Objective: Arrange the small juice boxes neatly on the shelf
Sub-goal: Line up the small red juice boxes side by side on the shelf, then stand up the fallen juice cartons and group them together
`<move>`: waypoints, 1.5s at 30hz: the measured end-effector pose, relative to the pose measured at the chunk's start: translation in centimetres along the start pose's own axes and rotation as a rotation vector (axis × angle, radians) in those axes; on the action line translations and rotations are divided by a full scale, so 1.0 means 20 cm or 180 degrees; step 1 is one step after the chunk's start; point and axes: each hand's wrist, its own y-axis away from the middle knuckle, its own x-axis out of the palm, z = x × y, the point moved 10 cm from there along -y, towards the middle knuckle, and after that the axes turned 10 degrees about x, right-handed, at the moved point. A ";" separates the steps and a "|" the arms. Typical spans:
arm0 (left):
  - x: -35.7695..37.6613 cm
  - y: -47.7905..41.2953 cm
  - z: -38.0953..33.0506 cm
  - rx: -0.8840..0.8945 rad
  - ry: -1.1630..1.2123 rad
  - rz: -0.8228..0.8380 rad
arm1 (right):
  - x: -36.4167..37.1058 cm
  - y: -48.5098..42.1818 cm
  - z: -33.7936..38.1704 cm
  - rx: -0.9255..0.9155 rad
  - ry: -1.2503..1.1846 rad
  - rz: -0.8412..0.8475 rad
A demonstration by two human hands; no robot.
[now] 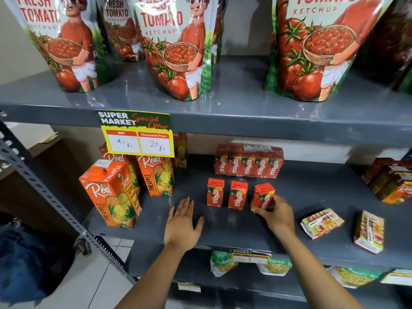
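Grey shelf [301, 197] | two juice boxes [226, 195] upright in row; third box [263, 196] tilted in closed right hand [278, 212]; left hand [182, 221] flat, empty | two pale cartons [343, 228] lying unplaced

A shop, a small supermarket by the look. Grey slotted-steel shelves [223, 112] stocked with duplicate packaged goods: standing pouches of tomato ketchup [176, 52] up top, pineapple juice cartons [111, 195] and small red juice boxes [215, 192] on the middle level, a shrink-wrapped multipack [248, 160] behind them, snack bags [275, 266] below. Clipped to the shelf edge, a printed price tag [138, 134] reading "Super Market Special Offer", with MRP and discounted price handwritten in rupees.
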 end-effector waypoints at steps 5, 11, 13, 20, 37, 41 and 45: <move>0.00 0.00 0.00 -0.0004 -0.0029 0.0072 | -0.01 0.12 0.07 0.0063 0.0279 -0.0724; 0.01 0.00 0.01 -0.0001 -0.0032 0.0109 | 0.02 0.13 0.04 0.0163 -0.0223 -0.0447; 0.04 0.00 0.01 0.0013 -0.0108 0.0276 | 0.00 0.14 0.01 0.0194 -0.0802 -0.0107; -0.20 0.12 -0.30 0.0232 0.0279 -0.0269 | -0.46 0.06 -0.16 -0.0522 0.1501 0.0542; 0.41 -0.43 -1.64 0.0596 0.0400 0.0435 | -1.33 -0.25 -0.68 -0.0057 -0.0330 -0.0693; 0.44 -0.41 -1.63 0.0557 0.0303 0.0382 | -1.54 -0.31 -0.95 0.0190 -0.0588 -0.0916; 0.42 -0.41 -1.64 0.0558 0.0360 0.0273 | -1.51 -0.33 -1.12 0.0437 -0.0484 -0.0711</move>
